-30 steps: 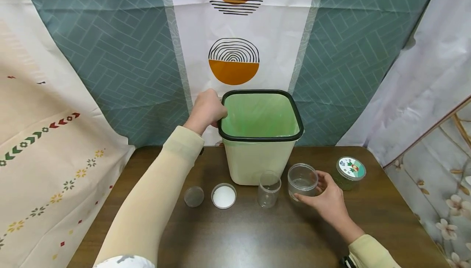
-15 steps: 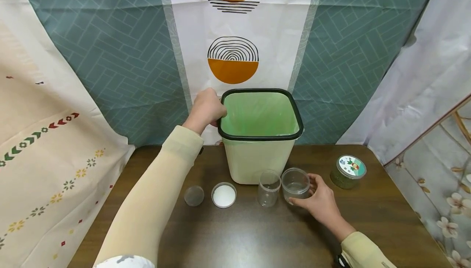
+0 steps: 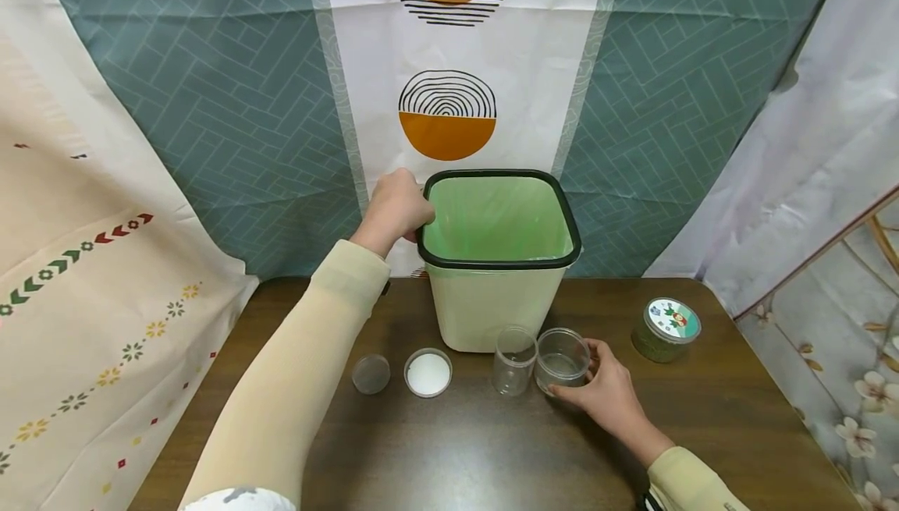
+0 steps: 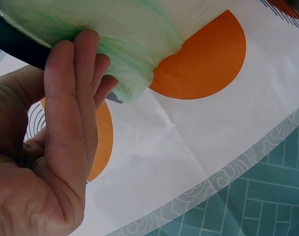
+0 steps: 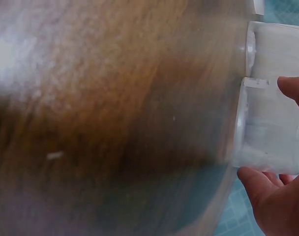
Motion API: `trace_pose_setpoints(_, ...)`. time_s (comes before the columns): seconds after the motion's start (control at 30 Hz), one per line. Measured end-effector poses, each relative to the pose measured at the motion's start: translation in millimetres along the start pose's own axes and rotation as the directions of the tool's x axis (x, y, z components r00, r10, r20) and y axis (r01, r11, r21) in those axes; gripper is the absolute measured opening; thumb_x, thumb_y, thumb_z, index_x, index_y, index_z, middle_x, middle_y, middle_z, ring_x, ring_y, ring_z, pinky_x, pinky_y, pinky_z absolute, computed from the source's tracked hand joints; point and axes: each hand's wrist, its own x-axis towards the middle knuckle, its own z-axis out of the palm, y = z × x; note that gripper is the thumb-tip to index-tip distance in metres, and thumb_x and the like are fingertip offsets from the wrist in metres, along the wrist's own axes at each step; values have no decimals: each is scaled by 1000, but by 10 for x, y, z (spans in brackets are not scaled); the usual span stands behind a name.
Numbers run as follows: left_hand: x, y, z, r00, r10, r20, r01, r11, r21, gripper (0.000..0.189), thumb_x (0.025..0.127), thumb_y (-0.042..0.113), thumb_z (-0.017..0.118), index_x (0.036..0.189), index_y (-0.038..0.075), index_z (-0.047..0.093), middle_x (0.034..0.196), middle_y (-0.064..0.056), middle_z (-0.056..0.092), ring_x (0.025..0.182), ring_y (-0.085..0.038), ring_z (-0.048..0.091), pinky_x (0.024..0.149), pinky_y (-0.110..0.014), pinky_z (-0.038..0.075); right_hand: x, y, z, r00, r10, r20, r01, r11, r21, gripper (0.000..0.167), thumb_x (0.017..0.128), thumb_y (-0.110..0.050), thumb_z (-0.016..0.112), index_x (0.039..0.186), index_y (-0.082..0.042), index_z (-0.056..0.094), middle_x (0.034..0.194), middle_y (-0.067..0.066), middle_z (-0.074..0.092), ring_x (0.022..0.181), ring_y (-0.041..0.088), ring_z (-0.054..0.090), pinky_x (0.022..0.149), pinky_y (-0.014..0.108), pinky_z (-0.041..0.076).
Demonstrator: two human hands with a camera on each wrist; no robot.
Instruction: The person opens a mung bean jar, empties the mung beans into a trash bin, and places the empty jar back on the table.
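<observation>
My left hand [image 3: 395, 211] grips the black rim of a pale green trash bin [image 3: 492, 304] at its left side. In the left wrist view the fingers [image 4: 63, 113] lie along the rim, beside a thin green bag liner [image 4: 127, 64] that hangs over it. My right hand [image 3: 609, 395] holds a wide clear plastic jar [image 3: 562, 359] from its right side, low on the table. Right beside that jar stands a narrower clear jar [image 3: 514, 367], upright. The right wrist view has thumb and fingers spread around the wide jar [image 5: 270, 132].
Left of the jars lie a small round lid [image 3: 371, 374] and a shallow round piece with a white centre [image 3: 428, 375]. A lidded jar [image 3: 666, 330] with green contents and a printed label stands at the right on the brown table [image 3: 449, 456]. Patterned cloths hang behind.
My right hand has moved the wide jar left and slightly nearer, from apart to right beside the narrower jar. The left hand stays on the bin's rim.
</observation>
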Motion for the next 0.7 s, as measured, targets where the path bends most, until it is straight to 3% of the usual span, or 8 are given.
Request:
trace_pose_setpoints(0.43,-3,10,-7,1000,6,0,-6,1000,-3,3,72,5,55,69,5,54,68,-15,63,44,-22,64,44,-30,54,10,29,26,1000,-2,20,1,999,45,99,51,-43,89,128,-2,41,121,18,54,110,40,58,88,40,53)
trace_pose_setpoints(0.7,3,-5,2,1000,2,-5,-2,1000,-6,3,73,6,57,72,3,58,70,-15,63,44,-21,64,47,-32,55,54,33,28,999,-23,35,22,999,35,96,52,-41,89,128,-3,44,121,15,56,109,34,59,89,40,53)
